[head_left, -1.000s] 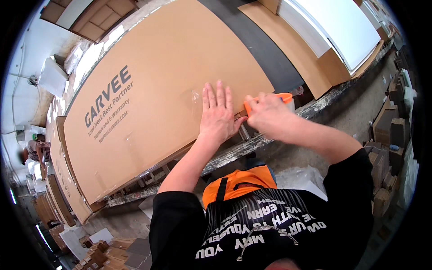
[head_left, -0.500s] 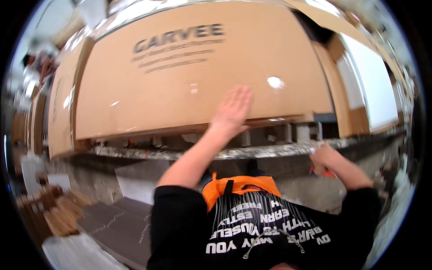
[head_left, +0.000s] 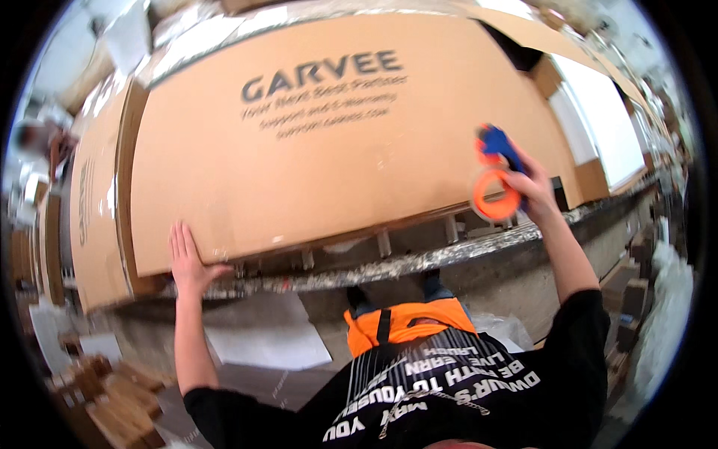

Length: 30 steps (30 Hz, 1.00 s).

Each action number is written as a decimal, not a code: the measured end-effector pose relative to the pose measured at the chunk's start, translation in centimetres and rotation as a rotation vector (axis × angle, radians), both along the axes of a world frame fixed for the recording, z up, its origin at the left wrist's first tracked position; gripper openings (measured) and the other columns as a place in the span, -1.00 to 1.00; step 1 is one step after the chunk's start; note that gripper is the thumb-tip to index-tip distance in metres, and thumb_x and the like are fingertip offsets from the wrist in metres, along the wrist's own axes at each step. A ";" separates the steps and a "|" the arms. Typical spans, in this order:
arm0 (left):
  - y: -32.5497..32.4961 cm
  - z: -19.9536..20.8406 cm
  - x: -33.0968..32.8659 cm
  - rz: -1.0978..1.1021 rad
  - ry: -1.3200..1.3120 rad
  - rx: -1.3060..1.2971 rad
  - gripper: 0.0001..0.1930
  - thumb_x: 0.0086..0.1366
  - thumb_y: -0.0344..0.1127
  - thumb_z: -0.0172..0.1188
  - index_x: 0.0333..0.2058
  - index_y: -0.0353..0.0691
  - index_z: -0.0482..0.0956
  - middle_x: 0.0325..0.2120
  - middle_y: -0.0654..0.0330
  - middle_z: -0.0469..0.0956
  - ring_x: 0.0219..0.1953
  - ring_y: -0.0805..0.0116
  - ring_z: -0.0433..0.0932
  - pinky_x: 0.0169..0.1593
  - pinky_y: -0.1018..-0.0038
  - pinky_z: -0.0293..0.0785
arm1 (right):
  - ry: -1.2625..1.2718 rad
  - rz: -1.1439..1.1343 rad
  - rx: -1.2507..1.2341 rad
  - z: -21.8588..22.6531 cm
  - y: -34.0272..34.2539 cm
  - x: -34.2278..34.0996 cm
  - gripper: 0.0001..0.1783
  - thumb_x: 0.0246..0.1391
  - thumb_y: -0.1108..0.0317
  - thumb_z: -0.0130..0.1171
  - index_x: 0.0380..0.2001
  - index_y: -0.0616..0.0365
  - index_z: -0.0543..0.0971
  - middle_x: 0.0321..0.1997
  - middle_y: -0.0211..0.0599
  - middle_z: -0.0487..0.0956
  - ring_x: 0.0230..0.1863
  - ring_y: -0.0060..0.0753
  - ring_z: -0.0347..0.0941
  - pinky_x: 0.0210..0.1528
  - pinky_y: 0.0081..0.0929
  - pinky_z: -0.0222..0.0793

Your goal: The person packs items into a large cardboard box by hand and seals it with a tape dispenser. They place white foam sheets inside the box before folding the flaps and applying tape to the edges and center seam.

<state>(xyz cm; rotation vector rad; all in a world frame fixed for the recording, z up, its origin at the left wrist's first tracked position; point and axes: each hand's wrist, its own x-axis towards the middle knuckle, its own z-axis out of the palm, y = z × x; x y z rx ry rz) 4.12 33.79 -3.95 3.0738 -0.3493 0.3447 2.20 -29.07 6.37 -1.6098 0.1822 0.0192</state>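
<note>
A large brown cardboard box (head_left: 329, 172) with dark print on top lies in front of me. My left hand (head_left: 191, 262) rests at its near left corner, fingers stretched out flat against the cardboard and thumb spread aside. Over the box's right part, my right hand (head_left: 535, 187) grips a blue and orange tape dispenser (head_left: 502, 146) with an orange ring on its near side. Whether the dispenser touches the cardboard I cannot tell.
The box sits on a roller conveyor with a worn metal rail (head_left: 344, 277). Another box (head_left: 101, 202) stands close on its left. To the right is an open carton with a white panel (head_left: 598, 120). Cardboard pieces (head_left: 120, 404) lie at lower left; a person (head_left: 48, 142) is at far left.
My left hand has moved from the box's near middle to its near left corner. My right hand has come up from beside the rail to over the box with the tape dispenser.
</note>
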 end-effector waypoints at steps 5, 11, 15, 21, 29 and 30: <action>-20.1 1.6 -0.2 -0.578 0.077 -0.240 0.00 -0.24 0.04 0.55 0.19 -0.26 0.32 0.16 -0.05 0.36 0.26 -0.12 0.26 0.32 0.07 0.17 | -0.094 -0.061 0.160 -5.6 -1.7 10.3 -0.37 0.09 0.35 0.17 0.25 0.20 0.34 -0.14 -0.43 0.49 -0.13 -0.68 0.39 -0.02 -0.63 0.35; -45.1 2.4 3.2 -0.828 -0.003 -0.469 -0.42 0.04 -0.15 0.40 0.02 -0.26 0.49 0.00 -0.01 0.51 0.09 -0.03 0.47 0.18 0.25 0.38 | -0.185 0.130 -0.049 -9.2 -0.7 21.6 -0.25 0.14 -0.13 0.14 0.19 0.23 0.39 0.21 -0.01 0.43 0.27 -0.23 0.30 0.28 -0.37 0.19; -53.6 1.5 5.1 -0.496 0.188 -0.145 -0.26 0.28 0.19 0.00 0.25 -0.26 0.26 0.29 -0.07 0.17 0.34 -0.15 0.08 0.36 -0.08 -0.12 | -0.345 0.122 -1.135 -11.7 -10.4 29.0 -0.18 0.01 -0.25 0.13 0.11 0.24 0.44 0.22 0.06 0.37 0.33 -0.01 0.18 0.34 -0.15 0.09; -55.7 2.7 5.0 -0.255 0.354 -0.136 -0.19 0.26 0.29 -0.04 0.28 -0.23 0.22 0.34 0.00 0.09 0.39 -0.17 -0.06 0.38 -0.10 -0.30 | -0.293 0.169 -1.337 -13.8 -16.6 44.7 -0.12 0.06 -0.29 -0.01 0.26 0.17 0.29 0.40 0.08 0.13 0.45 -0.01 -0.03 0.44 -0.14 -0.13; -56.3 2.5 5.2 -0.237 0.301 -0.251 -0.23 0.22 0.18 0.11 0.27 -0.21 0.25 0.30 0.09 0.22 0.38 -0.02 0.06 0.39 0.06 -0.12 | -0.234 0.306 -1.247 -11.9 -17.5 50.6 -0.32 0.15 -0.19 -0.15 0.13 0.07 0.44 0.20 0.04 0.40 0.23 0.01 0.30 0.27 -0.04 0.13; -56.2 2.4 5.3 -0.234 0.266 -0.282 -0.24 0.21 0.14 0.15 0.26 -0.22 0.26 0.29 0.08 0.23 0.37 -0.01 0.10 0.38 0.06 -0.07 | -0.250 0.304 -1.245 -12.4 -17.9 50.8 -0.32 0.15 -0.19 -0.15 0.13 0.07 0.44 0.20 0.04 0.40 0.23 0.01 0.30 0.27 -0.04 0.13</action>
